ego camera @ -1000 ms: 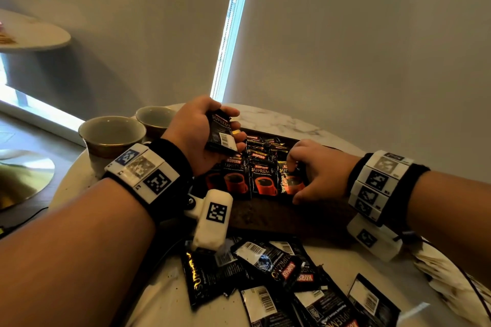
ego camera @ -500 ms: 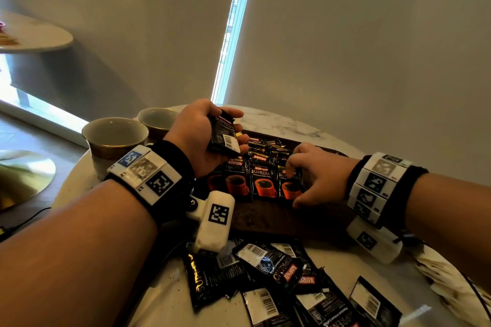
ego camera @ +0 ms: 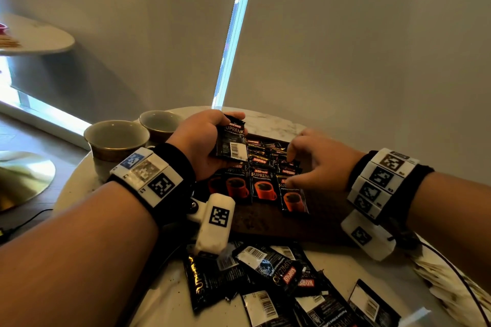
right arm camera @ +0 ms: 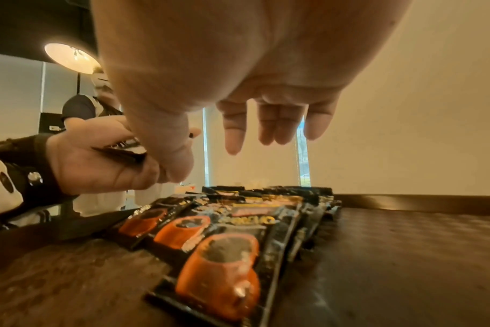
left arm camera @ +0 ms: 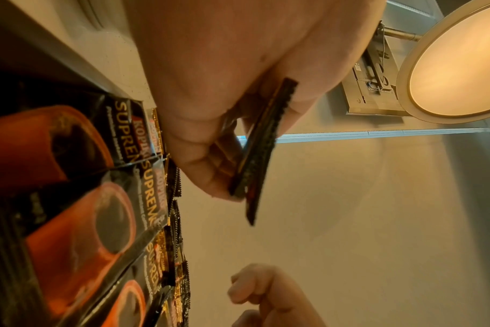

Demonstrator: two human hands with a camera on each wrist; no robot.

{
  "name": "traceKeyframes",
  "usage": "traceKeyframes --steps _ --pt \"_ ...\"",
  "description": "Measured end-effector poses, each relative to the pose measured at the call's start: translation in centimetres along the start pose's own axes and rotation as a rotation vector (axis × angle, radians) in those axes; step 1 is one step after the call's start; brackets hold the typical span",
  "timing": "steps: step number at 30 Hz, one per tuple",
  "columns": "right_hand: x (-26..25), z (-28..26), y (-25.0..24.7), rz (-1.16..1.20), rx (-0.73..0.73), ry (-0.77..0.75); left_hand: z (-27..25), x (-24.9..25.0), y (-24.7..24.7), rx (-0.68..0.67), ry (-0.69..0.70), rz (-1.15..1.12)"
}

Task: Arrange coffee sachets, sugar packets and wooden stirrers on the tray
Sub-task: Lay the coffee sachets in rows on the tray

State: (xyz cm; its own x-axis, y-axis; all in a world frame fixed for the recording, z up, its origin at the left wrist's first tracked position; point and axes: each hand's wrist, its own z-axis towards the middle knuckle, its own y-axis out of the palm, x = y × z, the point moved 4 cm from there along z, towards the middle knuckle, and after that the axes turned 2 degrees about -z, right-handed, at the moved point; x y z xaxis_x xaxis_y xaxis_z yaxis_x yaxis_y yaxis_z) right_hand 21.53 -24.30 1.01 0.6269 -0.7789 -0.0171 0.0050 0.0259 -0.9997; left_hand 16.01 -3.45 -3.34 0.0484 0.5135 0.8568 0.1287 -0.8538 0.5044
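From the head camera, the person's left hand [ego camera: 198, 145] is up over the far left part of the dark brown wooden tray [ego camera: 268, 223], fingers and thumb curled round a small stack of black coffee sachets [ego camera: 231, 142] with the barcode side showing. The right hand [ego camera: 317, 160] hangs over the rows of black coffee sachets with orange cup prints [ego camera: 261, 183] laid out on the tray, its fingers loosely spread and pointing down, nothing in them. The nearest sachet in the right row sits a bit skewed. A loose pile of black sachets [ego camera: 279, 281] lies on the round white marble table [ego camera: 170, 300] in front of the tray, mostly barcode up. Two empty grey ceramic cups [ego camera: 117, 141] stand on the table left of the tray.

Left wrist cam: the left hand [left arm camera: 224, 93] pinches the held stack [left arm camera: 262, 150] edge-on between thumb and fingers, above the sachet rows [left arm camera: 79, 199]. The right hand's fingertips [left arm camera: 255, 285] show lower down.

Right wrist cam: the right hand [right arm camera: 238, 66] is clearly relaxed, fingers [right arm camera: 234, 132] apart and well above the sachets [right arm camera: 218, 243], touching none. The left hand [right arm camera: 98, 159] with its stack shows off to the left. Tray surface [right arm camera: 406, 265] to the right of the rows is bare wood.
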Motion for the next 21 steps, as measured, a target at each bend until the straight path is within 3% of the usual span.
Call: traceKeyframes --steps 4,10,21 --pt "-2.2 -0.3 -1.1 0.106 0.156 -0.11 -0.2 0.0 0.2 0.01 0.004 0.036" --pt "-5.5 -0.1 -1.2 0.156 0.222 -0.263 -0.3 0.1 0.0 -0.019 0.011 0.033" --pt "-6.0 0.7 -0.7 0.145 0.353 -0.323 -0.5 0.1 0.5 -0.035 -0.005 -0.031"
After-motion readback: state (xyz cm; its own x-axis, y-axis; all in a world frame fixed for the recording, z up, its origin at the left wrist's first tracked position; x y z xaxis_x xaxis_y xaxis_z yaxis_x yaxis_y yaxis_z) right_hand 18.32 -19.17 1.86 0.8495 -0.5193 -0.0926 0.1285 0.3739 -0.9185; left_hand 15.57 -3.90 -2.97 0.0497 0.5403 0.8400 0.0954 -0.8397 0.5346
